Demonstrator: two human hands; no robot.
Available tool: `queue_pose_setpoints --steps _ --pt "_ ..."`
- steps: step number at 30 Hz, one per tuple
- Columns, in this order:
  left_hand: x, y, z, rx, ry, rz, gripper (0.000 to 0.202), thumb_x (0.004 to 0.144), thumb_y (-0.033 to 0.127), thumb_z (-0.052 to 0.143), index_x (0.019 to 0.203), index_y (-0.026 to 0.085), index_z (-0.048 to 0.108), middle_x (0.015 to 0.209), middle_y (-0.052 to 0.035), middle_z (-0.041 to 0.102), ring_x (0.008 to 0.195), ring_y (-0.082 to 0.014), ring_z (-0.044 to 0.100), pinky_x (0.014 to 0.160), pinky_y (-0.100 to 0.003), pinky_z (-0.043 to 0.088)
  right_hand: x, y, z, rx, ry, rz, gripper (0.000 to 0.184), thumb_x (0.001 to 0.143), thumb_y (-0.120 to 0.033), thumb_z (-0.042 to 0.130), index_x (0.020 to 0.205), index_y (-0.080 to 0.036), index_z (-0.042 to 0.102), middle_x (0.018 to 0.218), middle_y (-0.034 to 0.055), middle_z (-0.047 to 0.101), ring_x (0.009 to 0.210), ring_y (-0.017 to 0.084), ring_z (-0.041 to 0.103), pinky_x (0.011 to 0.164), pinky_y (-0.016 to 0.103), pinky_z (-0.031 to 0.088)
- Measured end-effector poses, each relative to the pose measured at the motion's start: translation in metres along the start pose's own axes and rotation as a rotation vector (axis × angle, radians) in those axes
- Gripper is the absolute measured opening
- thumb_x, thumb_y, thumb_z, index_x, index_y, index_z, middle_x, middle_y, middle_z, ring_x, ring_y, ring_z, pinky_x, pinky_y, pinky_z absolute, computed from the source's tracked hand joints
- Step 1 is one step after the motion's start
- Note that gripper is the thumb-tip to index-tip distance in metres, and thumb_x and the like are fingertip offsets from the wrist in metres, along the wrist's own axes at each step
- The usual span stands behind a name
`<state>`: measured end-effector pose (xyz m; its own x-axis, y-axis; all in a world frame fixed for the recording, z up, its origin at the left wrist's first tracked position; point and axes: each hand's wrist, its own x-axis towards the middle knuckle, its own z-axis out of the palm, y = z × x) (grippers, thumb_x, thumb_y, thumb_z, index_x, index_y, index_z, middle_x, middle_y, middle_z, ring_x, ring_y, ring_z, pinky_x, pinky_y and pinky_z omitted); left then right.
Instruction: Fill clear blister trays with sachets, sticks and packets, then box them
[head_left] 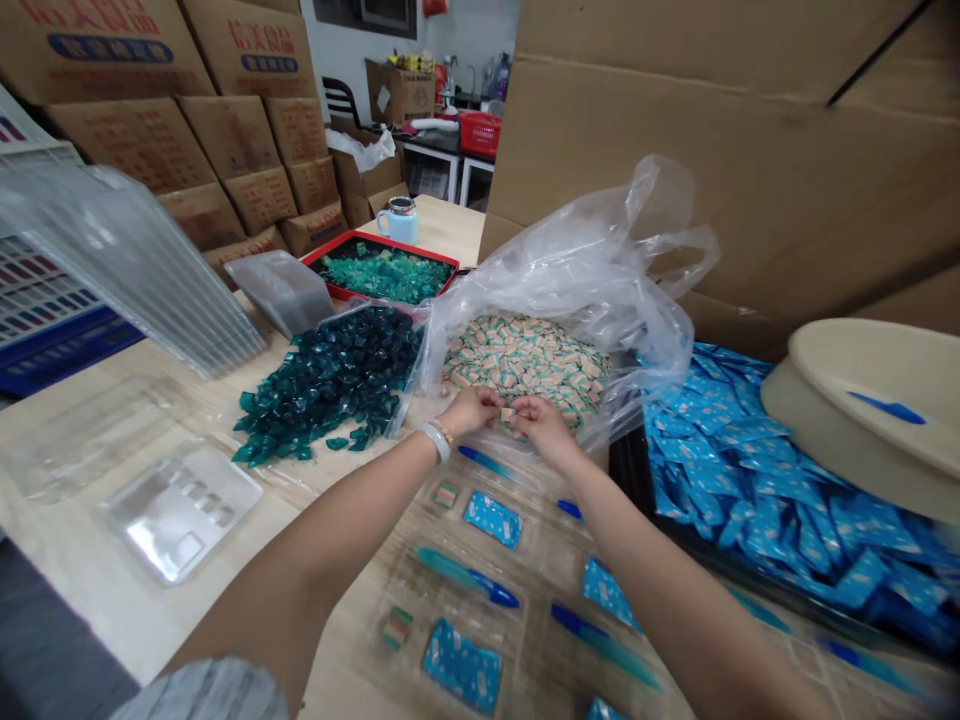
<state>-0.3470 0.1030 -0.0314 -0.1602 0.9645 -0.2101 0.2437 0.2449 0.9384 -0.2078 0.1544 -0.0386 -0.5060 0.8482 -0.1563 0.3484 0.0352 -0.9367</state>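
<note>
Head view, centre of the frame: the right hand pinches a small striped block between its fingertips, just in front of the heap it matches. The left hand has its fingertips drawn together right beside the block; whether they also press on it, I cannot tell.

The block looks light and small, banded in tan and green, and probably firm enough to take a fingertip pinch. Opposite side faces seem the best hold; its corners might chip or crumble under a hard squeeze, though the material is uncertain. Its faces look matt, so slipping seems less likely than fumbling something so little.

Behind the hands, the pile of striped blocks lies in the mouth of a limp, clear plastic bag. Left of that spreads a mound of glossy dark-teal chunks, apparently smoother and more slippery.

Below the hands, lower centre, clear moulded trays hold blue-and-teal pen-shaped tools, more striped blocks and blue printed sachets. At the right edge, a cream basin stands by a heap of blue packets.
</note>
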Motion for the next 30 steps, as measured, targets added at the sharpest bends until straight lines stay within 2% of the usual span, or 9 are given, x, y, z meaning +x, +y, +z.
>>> queue_pose_setpoints --steps 2,5,9,11,15,19,22,26,30 --pt "-0.001 0.002 -0.001 -0.059 -0.019 -0.009 0.006 0.067 0.008 0.052 0.071 0.01 0.056 0.053 0.0047 0.05 0.044 -0.0038 0.044 0.046 -0.015 0.037 0.002 0.002 0.004 -0.01 0.008 -0.013 0.022 0.058 -0.026 0.059 0.078 -0.019 0.057 0.047 -0.0075 0.049 0.04 0.01 0.046 0.042 0.021 0.037" --pt "-0.003 0.003 -0.004 -0.119 -0.025 -0.028 0.005 0.067 0.007 0.05 0.07 0.01 0.053 0.051 0.0056 0.048 0.043 -0.0032 0.043 0.044 -0.014 0.035 0.002 0.005 0.006 -0.158 0.029 -0.095 0.02 0.062 -0.025 0.056 0.08 -0.018 0.062 0.048 -0.0056 0.052 0.042 0.01 0.047 0.044 0.022 0.037" --pt "-0.005 0.0 -0.006 -0.157 -0.024 -0.05 0.006 0.067 0.007 0.05 0.072 0.011 0.052 0.049 0.007 0.046 0.041 -0.0033 0.042 0.042 -0.015 0.034 0.001 0.007 0.004 -0.411 0.09 -0.29 0.015 0.068 -0.025 0.053 0.075 -0.019 0.066 0.068 0.0029 0.063 0.063 0.015 0.056 0.061 0.028 0.043" --pt "-0.006 -0.002 -0.004 -0.159 -0.02 -0.059 0.009 0.065 0.005 0.051 0.072 0.01 0.053 0.048 0.0075 0.046 0.04 -0.0029 0.041 0.042 -0.015 0.033 0.0 0.008 0.004 -0.471 0.106 -0.331 0.015 0.07 -0.025 0.053 0.074 -0.019 0.066 0.075 0.0047 0.064 0.068 0.017 0.056 0.066 0.03 0.043" --pt "-0.007 -0.002 0.0 -0.145 0.003 -0.072 0.014 0.062 0.001 0.049 0.071 0.01 0.054 0.045 0.0087 0.044 0.037 -0.0023 0.036 0.039 -0.015 0.028 0.0 0.012 0.005 -0.382 0.1 -0.256 0.018 0.07 -0.032 0.052 0.076 -0.019 0.065 0.067 0.0026 0.063 0.06 0.016 0.056 0.059 0.029 0.043" --pt "-0.008 0.001 0.0 -0.132 0.008 -0.089 0.016 0.062 0.0 0.048 0.071 0.01 0.056 0.044 0.0087 0.043 0.036 -0.0027 0.035 0.038 -0.015 0.028 0.002 0.012 0.002 -0.115 0.107 -0.104 0.023 0.065 -0.04 0.055 0.073 -0.019 0.062 0.054 -0.001 0.058 0.046 0.014 0.051 0.048 0.028 0.044" --pt "-0.007 0.002 -0.003 -0.134 -0.012 -0.109 0.011 0.065 0.003 0.049 0.069 0.01 0.056 0.043 0.0079 0.044 0.036 -0.003 0.037 0.039 -0.015 0.031 0.004 0.008 -0.003 0.05 0.075 -0.031 0.025 0.059 -0.041 0.058 0.071 -0.019 0.06 0.052 -0.0024 0.055 0.045 0.013 0.05 0.046 0.029 0.046" --pt "-0.004 0.001 -0.006 -0.142 -0.04 -0.136 0.01 0.067 0.004 0.049 0.069 0.01 0.056 0.044 0.007 0.047 0.037 -0.0032 0.04 0.041 -0.015 0.035 0.007 0.006 -0.005 -0.026 -0.005 -0.058 0.019 0.06 -0.036 0.059 0.069 -0.019 0.062 0.055 -0.0015 0.059 0.048 0.014 0.052 0.048 0.029 0.048" --pt "-0.004 0.001 -0.007 -0.143 -0.05 -0.139 0.011 0.065 0.002 0.05 0.066 0.01 0.056 0.043 0.0069 0.047 0.037 -0.0036 0.04 0.04 -0.015 0.034 0.007 0.005 -0.001 -0.242 0.011 -0.218 0.016 0.068 -0.025 0.052 0.076 -0.021 0.066 0.064 0.0011 0.064 0.058 0.016 0.056 0.055 0.029 0.048"
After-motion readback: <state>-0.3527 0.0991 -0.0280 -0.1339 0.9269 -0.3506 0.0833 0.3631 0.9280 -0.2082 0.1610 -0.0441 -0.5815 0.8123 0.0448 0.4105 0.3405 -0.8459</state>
